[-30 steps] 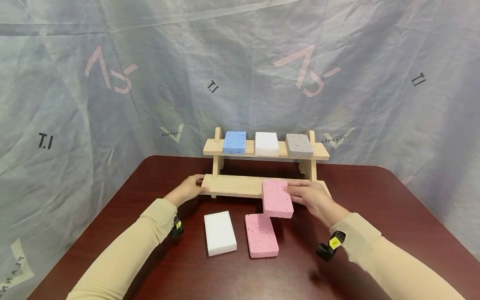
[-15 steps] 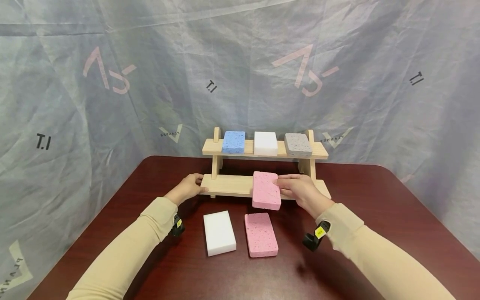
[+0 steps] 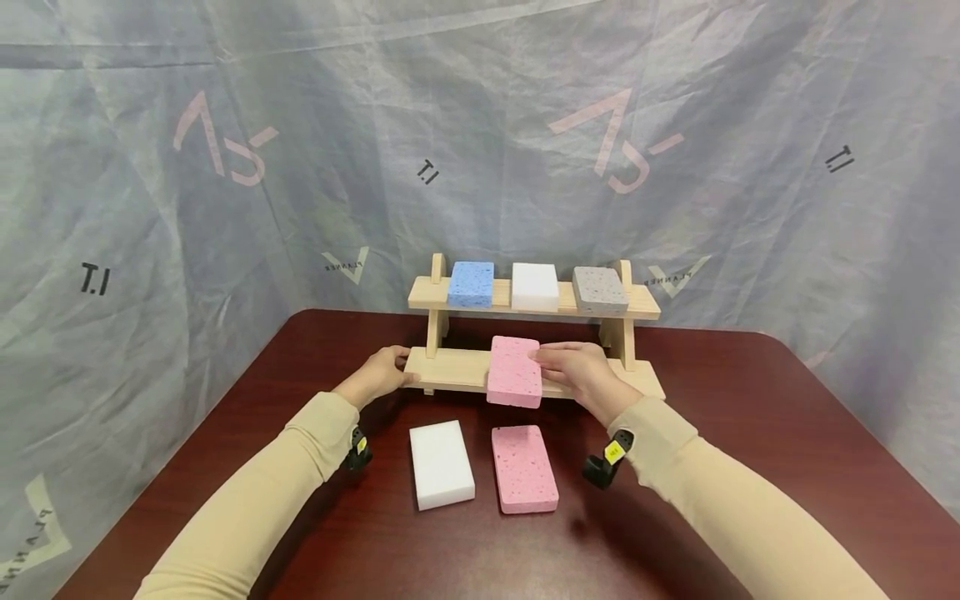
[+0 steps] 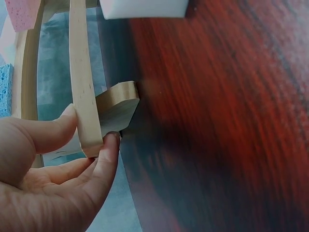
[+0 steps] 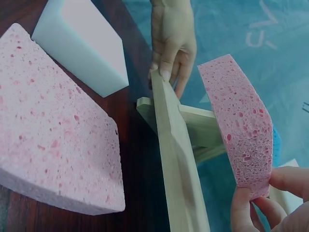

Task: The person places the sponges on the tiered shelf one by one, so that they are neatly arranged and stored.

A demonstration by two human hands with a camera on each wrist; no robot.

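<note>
My right hand (image 3: 583,375) pinches a pink sponge (image 3: 514,372) by its right edge, holding it over the lower board of a two-tier wooden shelf (image 3: 450,367). In the right wrist view that sponge (image 5: 239,125) stands apart from the board, with thumb and fingertips on its near end. My left hand (image 3: 378,375) grips the left end of the lower board. The left wrist view shows the left thumb on one face of the board (image 4: 86,82) and fingers on the other. A second pink sponge (image 3: 524,469) and a white sponge (image 3: 441,465) lie on the table before the shelf.
The upper board carries a blue sponge (image 3: 471,284), a white sponge (image 3: 535,287) and a grey sponge (image 3: 599,289) in a row. The dark red table (image 3: 360,533) ends at a grey printed cloth (image 3: 495,150) behind and at the sides.
My right hand has carried the pink sponge leftward and slightly farther back, from the right of centre to about the middle of the lower board. My left hand keeps its grip on the shelf.
</note>
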